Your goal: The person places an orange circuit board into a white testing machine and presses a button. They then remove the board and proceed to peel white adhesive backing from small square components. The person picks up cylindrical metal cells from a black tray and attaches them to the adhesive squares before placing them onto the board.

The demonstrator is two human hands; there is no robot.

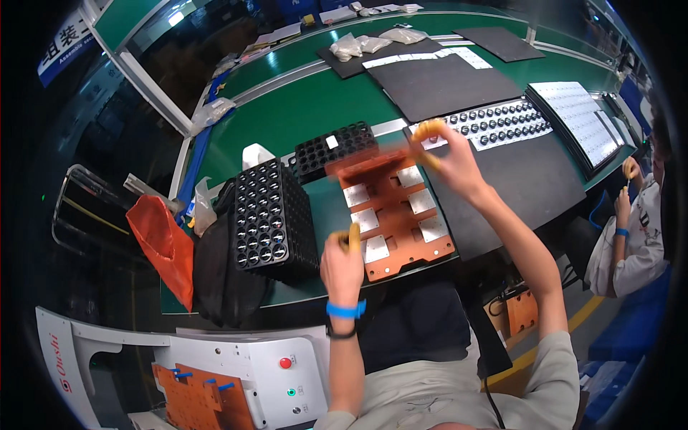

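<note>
An orange fixture (393,212) lies on the green bench before me, with several silver square plates (421,201) in two columns. An orange bar-shaped part (352,163) at its far end is smeared by motion. My left hand (342,266), in yellow finger covers, is curled at the fixture's near left edge; what its fingertips hold, if anything, is hidden. My right hand (453,161) hovers beyond the fixture's far right corner. Its covered thumb and forefinger curve apart, close to the blurred part, with nothing visible between them.
Stacked black trays (261,215) with round pockets stand left of the fixture, another black tray (335,149) behind. Rightward lie a white sheet of black round parts (502,123) and dark boards (494,193). An orange bag (163,240) hangs left. A co-worker (631,229) sits at right.
</note>
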